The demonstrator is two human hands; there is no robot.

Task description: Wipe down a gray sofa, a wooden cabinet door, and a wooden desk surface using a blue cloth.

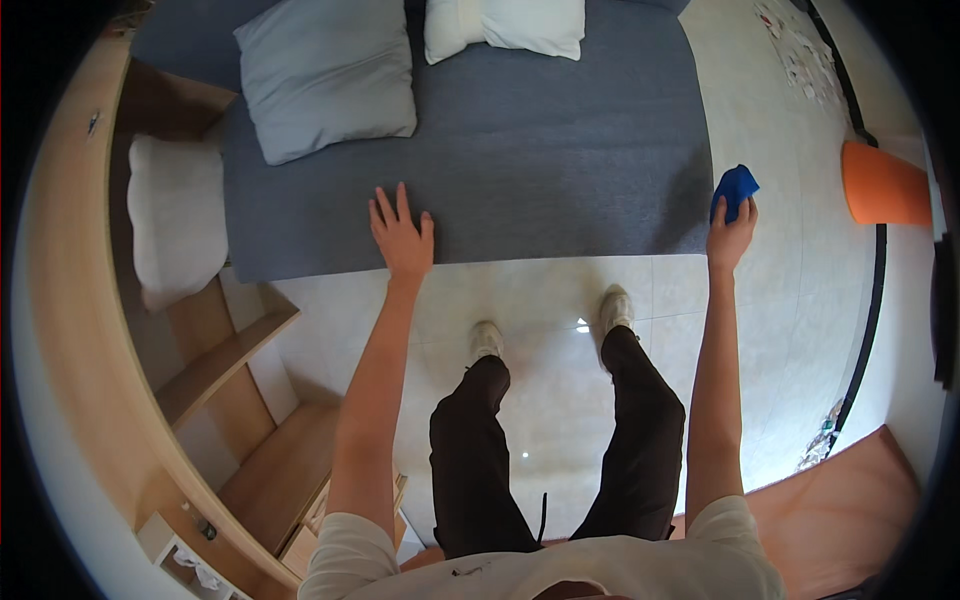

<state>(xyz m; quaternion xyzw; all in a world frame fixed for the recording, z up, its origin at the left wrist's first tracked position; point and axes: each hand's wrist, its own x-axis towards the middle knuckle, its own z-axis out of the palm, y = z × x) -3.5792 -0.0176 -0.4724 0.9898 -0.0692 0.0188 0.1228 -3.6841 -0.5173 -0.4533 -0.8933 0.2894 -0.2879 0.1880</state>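
Observation:
My left hand (405, 240) has its fingers spread over the near part of a grey-blue fabric couch or bed (525, 172); it holds nothing. On the right, my right hand (731, 236) grips a blue cloth (735, 191) just beyond the right edge of the same cushioned surface. Part of the cloth is hidden by my fingers. Farther back on the fabric lie a large grey pillow (330, 82) and a white pillow (506, 26).
At the left stands a wooden cabinet with shelves (232, 360), with a white cushion (176, 217) by it. An orange bin or shade (885, 184) is at the right wall. An orange-brown surface (840, 510) lies bottom right. My shoes (487, 339) rest on floor tiles.

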